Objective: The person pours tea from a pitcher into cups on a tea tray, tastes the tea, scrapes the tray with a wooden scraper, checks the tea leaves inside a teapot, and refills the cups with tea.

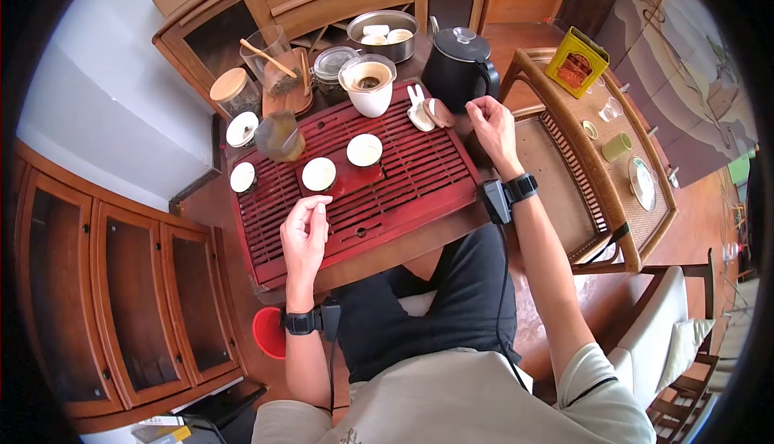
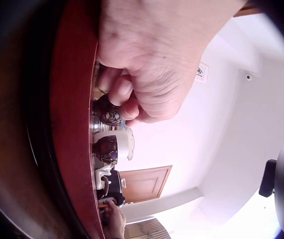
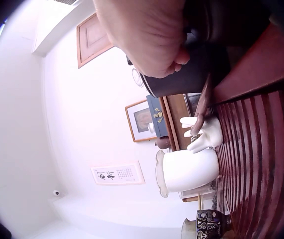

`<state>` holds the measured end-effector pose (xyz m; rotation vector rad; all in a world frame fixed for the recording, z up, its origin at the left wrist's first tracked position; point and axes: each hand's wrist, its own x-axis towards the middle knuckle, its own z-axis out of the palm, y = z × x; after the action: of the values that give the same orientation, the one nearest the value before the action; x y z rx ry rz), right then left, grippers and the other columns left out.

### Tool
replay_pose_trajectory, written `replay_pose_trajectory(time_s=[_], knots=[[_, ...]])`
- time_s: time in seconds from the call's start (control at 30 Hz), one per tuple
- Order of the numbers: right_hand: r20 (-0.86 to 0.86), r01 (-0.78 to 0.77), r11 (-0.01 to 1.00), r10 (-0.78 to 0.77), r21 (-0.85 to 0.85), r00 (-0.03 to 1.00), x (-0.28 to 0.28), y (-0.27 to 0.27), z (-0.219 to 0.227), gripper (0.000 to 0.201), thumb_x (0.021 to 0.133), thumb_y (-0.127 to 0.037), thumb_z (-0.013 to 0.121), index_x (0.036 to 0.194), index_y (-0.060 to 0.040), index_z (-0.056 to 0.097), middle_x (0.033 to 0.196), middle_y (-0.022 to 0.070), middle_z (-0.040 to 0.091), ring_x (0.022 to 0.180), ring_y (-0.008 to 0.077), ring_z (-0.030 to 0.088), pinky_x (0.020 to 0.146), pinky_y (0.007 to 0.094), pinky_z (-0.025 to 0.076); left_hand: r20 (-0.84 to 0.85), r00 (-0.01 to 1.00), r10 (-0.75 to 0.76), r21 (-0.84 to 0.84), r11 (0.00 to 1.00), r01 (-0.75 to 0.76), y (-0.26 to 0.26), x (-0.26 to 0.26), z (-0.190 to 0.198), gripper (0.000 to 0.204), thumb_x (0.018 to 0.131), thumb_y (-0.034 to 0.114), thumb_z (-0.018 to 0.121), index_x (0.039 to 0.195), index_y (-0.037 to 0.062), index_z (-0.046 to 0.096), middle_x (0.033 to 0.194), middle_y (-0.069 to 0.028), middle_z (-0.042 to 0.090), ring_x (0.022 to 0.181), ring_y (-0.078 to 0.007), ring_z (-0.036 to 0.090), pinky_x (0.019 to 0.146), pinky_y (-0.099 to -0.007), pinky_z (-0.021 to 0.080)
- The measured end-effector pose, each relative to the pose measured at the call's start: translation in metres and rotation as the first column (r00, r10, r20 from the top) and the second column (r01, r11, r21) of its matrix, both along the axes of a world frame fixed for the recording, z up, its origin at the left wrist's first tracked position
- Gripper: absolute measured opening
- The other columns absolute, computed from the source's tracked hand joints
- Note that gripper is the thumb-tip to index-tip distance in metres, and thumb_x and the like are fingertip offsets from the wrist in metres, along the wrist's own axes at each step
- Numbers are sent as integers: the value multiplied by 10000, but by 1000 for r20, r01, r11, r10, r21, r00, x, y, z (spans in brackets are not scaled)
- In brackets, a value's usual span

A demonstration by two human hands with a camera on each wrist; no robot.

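My left hand (image 1: 305,234) is over the front part of the red slatted tea tray (image 1: 419,202), its fingers loosely bent and holding nothing. Just beyond its fingertips stands a small cup (image 1: 319,174) with a white inside; a second cup (image 1: 364,151) is to its right. In the left wrist view a cup (image 2: 106,149) shows a dark patterned outside. My right hand (image 1: 496,134) hovers past the tray's right edge, fingers loosely curled with nothing in them. Closest to it are the black kettle (image 1: 455,69) and a white hand-shaped holder (image 1: 419,112) with a brown disc against it.
A white pitcher (image 1: 372,97) with a strainer on top stands at the tray's back. Farther left are a glass pot (image 1: 280,138), a third cup (image 1: 243,177) and a wooden-lidded jar (image 1: 234,93). A metal bowl (image 1: 382,33) sits behind; a rattan shelf (image 1: 597,142) stands right.
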<state>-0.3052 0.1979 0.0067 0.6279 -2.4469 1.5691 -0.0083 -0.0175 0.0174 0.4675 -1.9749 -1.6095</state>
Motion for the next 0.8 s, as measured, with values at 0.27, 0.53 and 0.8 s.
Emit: replay_pose_trajectory(time_s=[0.27,0.53,0.8], knots=[[5,22,1000,-22,-6,1000,0,1,3,262,892,-244,644,893,18,659,687,120,647,625,167,616,621,318,487,28,1000,-1,-34,999,2,0,-1,2,165,1002,127,535,1043,17,651,712,46,524,554,-11,396,492,-188,307],[15,10,1000,-10,-22,1000,-1,0,0,260,898,-247,636,919,10,669,686,114,654,619,152,612,613,319,490,18,1000,19,-38,999,-18,1,-1,4,154,997,109,534,1039,20,652,678,55,502,549,-9,400,486,-191,312],[-17,8,999,-9,-47,1000,-4,1,-5,269,896,-253,646,905,14,672,678,103,649,608,156,605,598,313,483,39,999,8,-48,999,-6,1,0,4,167,1003,130,531,1036,13,646,697,49,511,560,-13,400,490,-191,308]])
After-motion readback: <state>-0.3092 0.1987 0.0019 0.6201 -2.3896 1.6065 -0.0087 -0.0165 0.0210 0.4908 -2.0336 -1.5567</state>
